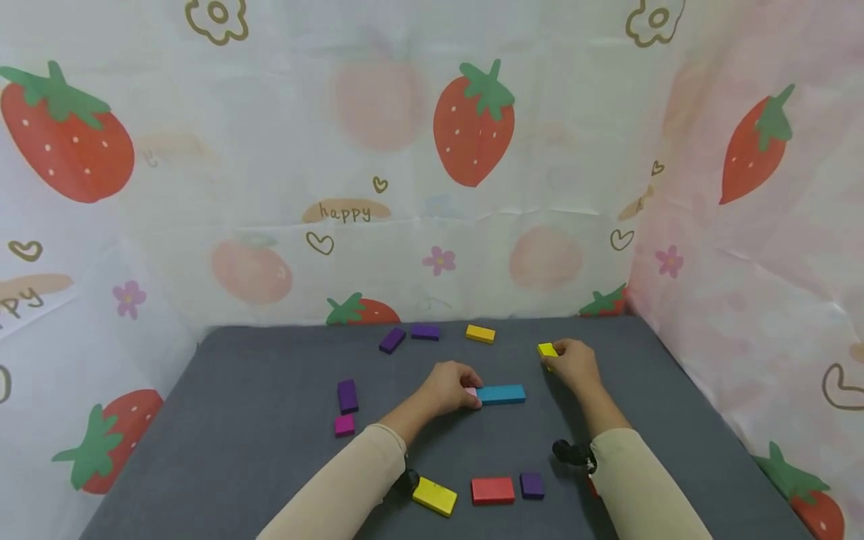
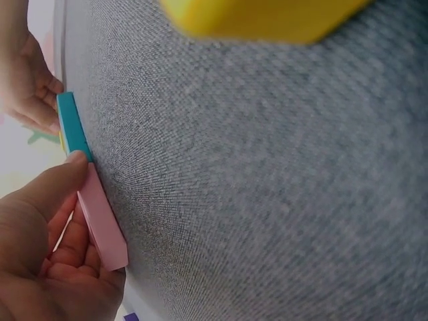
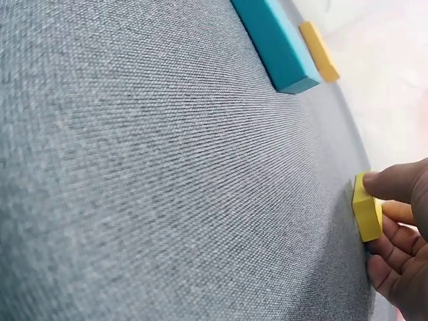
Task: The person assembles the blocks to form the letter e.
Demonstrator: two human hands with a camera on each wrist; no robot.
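My left hand (image 1: 447,386) holds a pink block (image 2: 102,221) between thumb and fingers, on the grey cloth-covered table. The pink block lies end to end with a blue block (image 1: 502,394), the two forming one straight row. In the head view the hand covers most of the pink one. Farther back and to the right, my right hand (image 1: 577,366) pinches a small yellow block (image 3: 367,212), thumb on one side and fingers on the other. The right wrist view shows it low at the table surface, apart from the blue block.
Behind the hands lie two purple blocks (image 1: 425,332) and an orange-yellow block (image 1: 481,334). A purple block (image 1: 347,396) and a magenta block (image 1: 344,425) sit to the left. Nearer me are a yellow block (image 1: 435,496), a red block (image 1: 493,490) and a purple block (image 1: 532,485). Strawberry-print sheeting (image 1: 405,262) surrounds the table.
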